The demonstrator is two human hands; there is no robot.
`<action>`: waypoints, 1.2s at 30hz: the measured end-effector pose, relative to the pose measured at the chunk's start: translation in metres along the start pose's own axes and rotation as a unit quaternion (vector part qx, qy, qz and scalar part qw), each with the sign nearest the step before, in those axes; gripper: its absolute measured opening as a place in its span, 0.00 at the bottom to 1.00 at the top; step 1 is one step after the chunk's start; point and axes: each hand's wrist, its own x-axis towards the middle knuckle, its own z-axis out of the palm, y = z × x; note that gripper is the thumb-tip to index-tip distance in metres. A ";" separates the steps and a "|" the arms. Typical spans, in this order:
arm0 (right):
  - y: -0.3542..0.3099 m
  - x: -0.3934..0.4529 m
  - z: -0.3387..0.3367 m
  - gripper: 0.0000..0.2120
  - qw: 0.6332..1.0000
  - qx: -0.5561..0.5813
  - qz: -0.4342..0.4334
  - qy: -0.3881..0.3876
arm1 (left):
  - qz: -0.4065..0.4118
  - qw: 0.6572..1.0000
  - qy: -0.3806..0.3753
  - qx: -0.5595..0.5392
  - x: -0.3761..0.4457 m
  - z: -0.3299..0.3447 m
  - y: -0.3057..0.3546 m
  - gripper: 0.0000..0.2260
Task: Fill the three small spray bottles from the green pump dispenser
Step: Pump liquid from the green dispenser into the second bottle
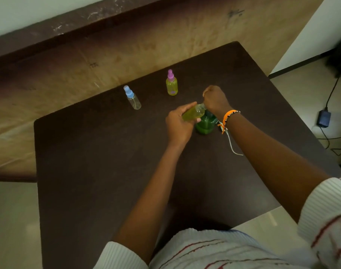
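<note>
Filling is under way on the second of the three bottles, by the look of it. On the dark desk (107,171), the left hand (178,124) is wrapped around a small open bottle (193,113), tilted so its neck points toward the right hand (215,99); yellow-green liquid already shows inside it. The right hand is clenched into a fist directly above the green pump dispenser (205,125), apparently pressing the pump head, which is hidden beneath it. The dispenser stands near the desk's right edge, about midway along it.

Toward the far edge stands the pink-capped bottle (172,83), full of yellow liquid and closed. To its left the blue-capped bottle (132,98) looks clear and empty, cap still on.

Next, I judge, the held bottle needs a few more strokes with its neck kept under the spout, then its sprayer refitted; that sprayer is not clearly visible.
</note>
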 end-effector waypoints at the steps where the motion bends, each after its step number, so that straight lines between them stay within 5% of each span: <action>1: -0.001 -0.001 0.001 0.14 1.000 -0.003 -0.004 0.001 | -0.002 1.000 -0.001 -0.001 0.000 0.000 -0.001 0.23; 9: -0.007 -0.003 -0.002 0.18 0.997 -0.034 0.004 -0.066 | -0.004 1.000 0.001 -0.004 0.002 -0.001 0.001 0.23; 13: -0.007 -0.008 -0.004 0.18 0.997 -0.058 -0.011 -0.040 | -0.016 1.000 -0.001 -0.006 0.002 0.001 -0.003 0.23; 24: 0.004 0.011 0.002 0.07 0.996 -0.068 -0.021 -0.051 | 0.004 1.000 -0.002 -0.006 -0.001 0.000 -0.004 0.23; 36: -0.011 -0.005 -0.004 0.16 0.995 -0.089 -0.013 -0.049 | -0.002 1.000 -0.002 -0.006 0.003 0.001 -0.006 0.23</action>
